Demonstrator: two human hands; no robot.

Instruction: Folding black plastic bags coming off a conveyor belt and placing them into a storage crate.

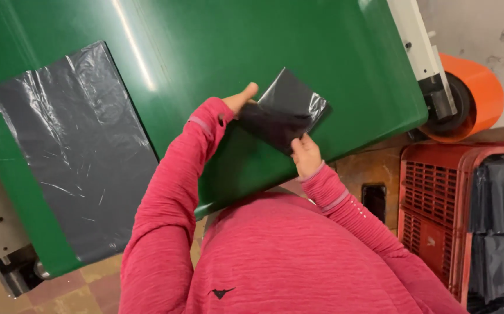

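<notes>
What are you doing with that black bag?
A person in a pink top holds a folded black bag over a green belt. The left hand grips one edge and the right hand pinches the other. Another black bag lies flat on the belt. More bags fill a red crate nearby.

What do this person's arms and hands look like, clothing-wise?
Both arms wear long pinkish-red heathered knit sleeves, each ending in a lighter pink band at the cuff. The left hand and right hand are bare: no gloves, rings or watch visible. The same top bears a small dark emblem on the chest.
</notes>
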